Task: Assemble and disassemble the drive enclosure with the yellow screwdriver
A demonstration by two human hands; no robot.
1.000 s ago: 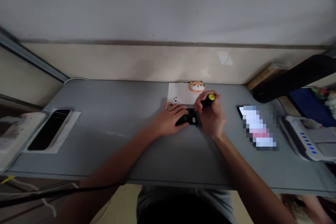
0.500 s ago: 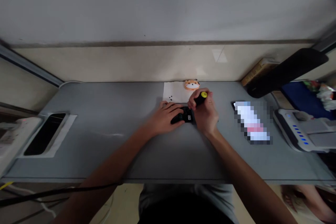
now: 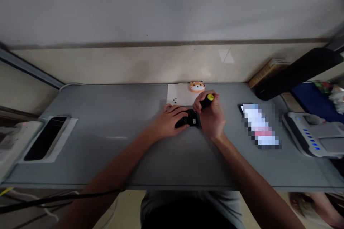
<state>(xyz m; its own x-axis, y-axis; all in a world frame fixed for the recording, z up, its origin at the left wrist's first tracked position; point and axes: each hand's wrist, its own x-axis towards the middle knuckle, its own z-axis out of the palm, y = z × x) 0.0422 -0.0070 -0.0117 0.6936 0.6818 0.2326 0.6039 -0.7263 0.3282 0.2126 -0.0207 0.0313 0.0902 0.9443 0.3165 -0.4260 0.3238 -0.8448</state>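
Note:
My left hand (image 3: 172, 121) is closed over the left end of a black device (image 3: 192, 118) lying on the desk. The device bears a small white label and looks like a game controller turned face down, partly covered by my hands. In a fist above its right end, my right hand (image 3: 211, 116) grips a screwdriver (image 3: 207, 101) with a black handle and yellow cap. Its shaft points down and its tip is hard to make out. Several tiny black screws (image 3: 175, 100) lie on a white sheet of paper (image 3: 178, 91) just behind the device.
An orange-and-white animal-faced case (image 3: 197, 86) sits at the paper's back edge. To the right are a lit phone (image 3: 259, 125), a black cylinder (image 3: 298, 73) and a grey-white device with blue lights (image 3: 309, 134). A dark phone (image 3: 47, 137) lies at the left of the grey desk (image 3: 107, 114).
Both hands keep their places on the device and screwdriver. The right hand and the screwdriver's cap have shifted very slightly right; the view itself has moved a little.

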